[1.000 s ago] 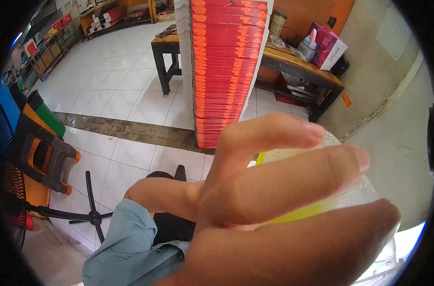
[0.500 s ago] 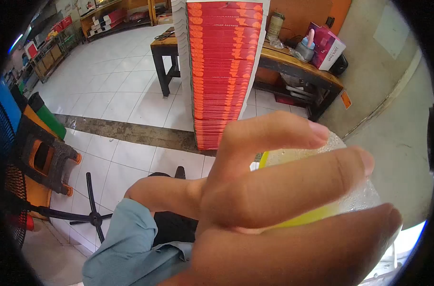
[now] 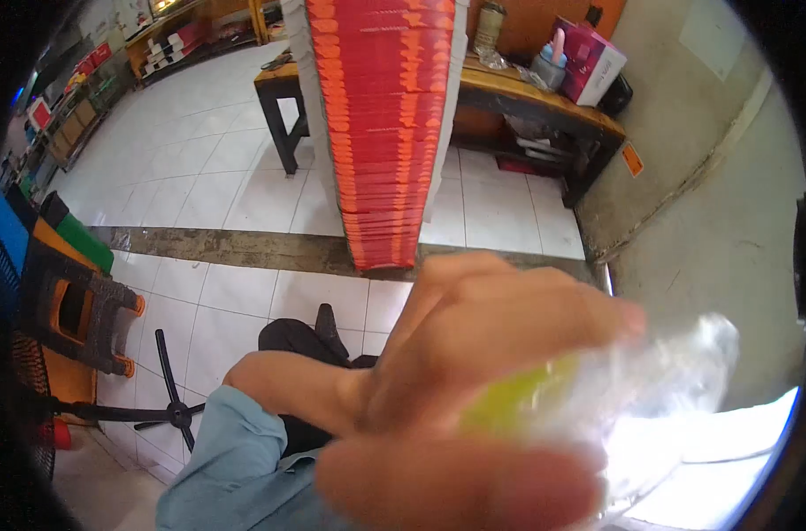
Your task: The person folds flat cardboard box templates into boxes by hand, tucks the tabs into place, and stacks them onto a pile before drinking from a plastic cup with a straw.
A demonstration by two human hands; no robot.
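Note:
My left hand (image 3: 474, 354) reaches across from the lower left, close to the camera and blurred. Its fingers are bent round a crumpled clear plastic bag (image 3: 668, 380) with a yellow-green patch (image 3: 522, 394) in or on it. The thumb lies along the near side. What the plastic holds is hidden behind the fingers and smeared by motion. A blue-grey sleeve (image 3: 226, 460) covers the upper part of this arm. My right hand is out of view.
Ahead stands a tall stack of red and orange flat pieces (image 3: 381, 133). Behind it is a wooden bench (image 3: 536, 106) bearing a purple box (image 3: 589, 66), a bottle (image 3: 549, 66) and a jar. At left are a plastic stool (image 3: 80, 310) and a black fan stand (image 3: 177, 411). A wall (image 3: 686, 195) rises at right.
My left hand has drawn its fingers in and turned, and the plastic has shifted, showing crumpled at the right. The view has moved slightly, so the stack appears farther left and higher.

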